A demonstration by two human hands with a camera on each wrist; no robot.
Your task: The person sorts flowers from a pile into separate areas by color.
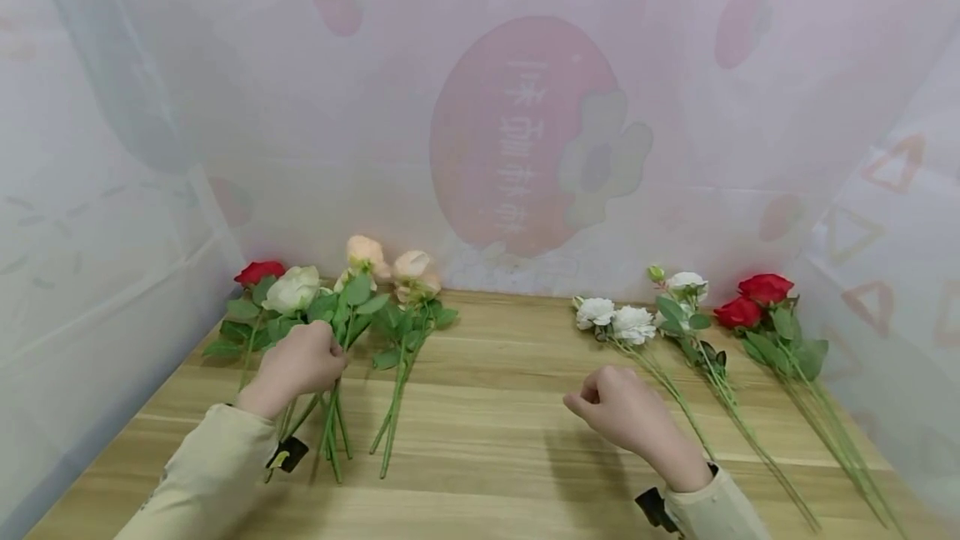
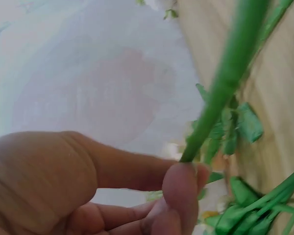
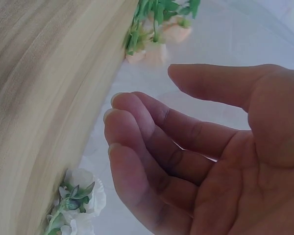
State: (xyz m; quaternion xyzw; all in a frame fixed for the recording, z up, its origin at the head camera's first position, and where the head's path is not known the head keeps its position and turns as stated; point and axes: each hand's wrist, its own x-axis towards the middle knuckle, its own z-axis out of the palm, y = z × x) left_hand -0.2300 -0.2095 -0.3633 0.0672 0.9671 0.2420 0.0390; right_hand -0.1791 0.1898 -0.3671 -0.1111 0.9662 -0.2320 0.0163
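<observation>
My left hand [image 1: 303,361] is over the left group of artificial flowers, pinching a green flower stem [image 2: 225,78] between thumb and fingertips. Which bloom belongs to this stem I cannot tell. Close by the hand are a white rose [image 1: 292,290], a red rose [image 1: 260,272] and peach roses [image 1: 365,255], with leaves around them. On the right, my right hand [image 1: 626,411] hovers above the table, its fingers loosely bent and the thumb apart, holding nothing. Nearest to it lie small white flowers [image 1: 632,325] on thin stems.
More white flowers [image 1: 686,283] and two red roses [image 1: 765,288] lie farther right, their stems pointing toward the front. The wooden table [image 1: 480,432] ends at a printed cloth wall [image 1: 390,132] behind, with cloth walls at both sides too.
</observation>
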